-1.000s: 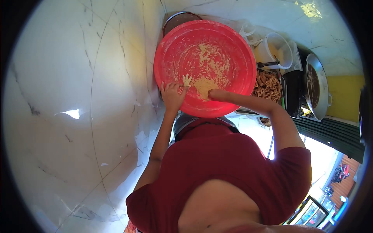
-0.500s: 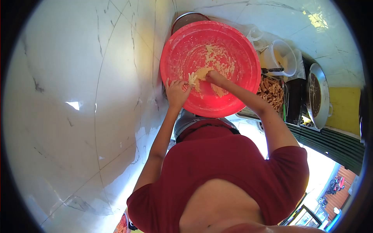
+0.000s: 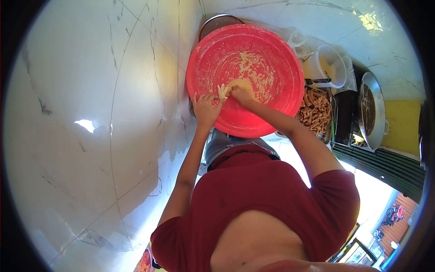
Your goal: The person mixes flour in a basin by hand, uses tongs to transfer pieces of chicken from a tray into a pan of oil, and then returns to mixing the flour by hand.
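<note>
Right hand point(image 3: 239, 96) nearer left hand point(image 3: 206, 109) now

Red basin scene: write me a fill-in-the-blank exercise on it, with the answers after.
1. The yellow dough lies inside a round basin coloured ____.
2. The left hand rests on the basin's ____.
3. The right hand presses into the ____.
4. The tray of fried sticks sits between the basin and a dark ____.

Missing words: red; rim; dough; pan

dough point(image 3: 244, 86) in basin point(image 3: 272, 113) | fried sticks tray point(image 3: 315, 109) right of basin
</note>
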`<state>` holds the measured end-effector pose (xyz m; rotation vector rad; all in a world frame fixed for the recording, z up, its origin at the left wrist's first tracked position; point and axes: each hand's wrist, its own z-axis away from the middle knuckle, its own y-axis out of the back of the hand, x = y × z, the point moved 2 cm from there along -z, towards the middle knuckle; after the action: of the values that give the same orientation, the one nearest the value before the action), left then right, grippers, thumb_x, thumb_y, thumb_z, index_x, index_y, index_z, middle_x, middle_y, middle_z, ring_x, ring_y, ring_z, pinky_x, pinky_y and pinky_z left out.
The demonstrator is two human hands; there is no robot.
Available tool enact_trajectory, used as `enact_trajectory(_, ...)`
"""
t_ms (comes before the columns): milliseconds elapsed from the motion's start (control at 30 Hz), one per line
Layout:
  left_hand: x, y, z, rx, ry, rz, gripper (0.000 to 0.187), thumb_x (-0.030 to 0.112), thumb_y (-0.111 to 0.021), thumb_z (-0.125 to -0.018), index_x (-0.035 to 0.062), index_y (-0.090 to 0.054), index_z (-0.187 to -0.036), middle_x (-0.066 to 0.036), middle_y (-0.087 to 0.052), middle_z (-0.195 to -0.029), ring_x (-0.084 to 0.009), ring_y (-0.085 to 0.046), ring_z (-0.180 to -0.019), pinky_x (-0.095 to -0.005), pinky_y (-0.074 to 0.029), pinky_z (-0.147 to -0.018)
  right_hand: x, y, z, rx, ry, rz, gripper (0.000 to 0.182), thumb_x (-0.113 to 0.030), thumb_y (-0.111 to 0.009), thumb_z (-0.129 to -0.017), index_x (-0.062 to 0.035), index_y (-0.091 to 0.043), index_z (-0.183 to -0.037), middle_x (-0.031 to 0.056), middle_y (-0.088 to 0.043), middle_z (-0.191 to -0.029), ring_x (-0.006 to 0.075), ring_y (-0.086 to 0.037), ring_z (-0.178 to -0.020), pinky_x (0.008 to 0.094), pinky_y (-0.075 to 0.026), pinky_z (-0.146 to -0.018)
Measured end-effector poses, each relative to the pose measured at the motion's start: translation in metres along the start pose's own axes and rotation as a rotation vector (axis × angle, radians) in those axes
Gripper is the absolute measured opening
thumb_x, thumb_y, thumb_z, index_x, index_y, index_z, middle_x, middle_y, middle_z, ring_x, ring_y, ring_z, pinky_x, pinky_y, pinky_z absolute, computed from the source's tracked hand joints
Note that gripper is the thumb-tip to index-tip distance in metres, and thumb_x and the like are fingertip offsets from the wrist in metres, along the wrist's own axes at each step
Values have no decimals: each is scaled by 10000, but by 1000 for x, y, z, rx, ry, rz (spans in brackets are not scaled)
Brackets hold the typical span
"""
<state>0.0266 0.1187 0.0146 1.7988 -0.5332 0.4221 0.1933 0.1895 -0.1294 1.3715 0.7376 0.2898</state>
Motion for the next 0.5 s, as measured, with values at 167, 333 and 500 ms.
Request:
enact_trajectory(167, 2, 1, 0, -37, 23, -12, 319, 403, -652, -721, 85, -656, -747, -69, -647, -835, -204, -568, -902, -402, -244, -1005, 33, 29, -15, -188, 85, -285, 179, -169, -597, -769, -3, -610, -703, 197, -543, -686, 289, -551, -649, 354, -442, -604)
enact_trajectory(333, 2, -1, 1, -17, 19, -10, 282, 373, -658, -719, 91, -650, -733, -53, -643, -814, -200, -569, -876, -400, -246, -1006, 32, 77, 46, -496, 292, -380, 171, -135, -591, -724, -9, -566, -610, 183, -509, -590, 300, -518, -573, 357, -419, -565)
enact_trajectory(500, 0, -4, 0, -6, 13, -13, 258, 352, -665, -716, 95, -644, -726, -43, -640, -803, -196, -569, -859, -397, -247, -1009, 55, 44, 92, -573, 512, -46, 53, -48, -558, -675, -18, -602, -682, 146, -570, -751, 299, -578, -727, 376, -470, -648)
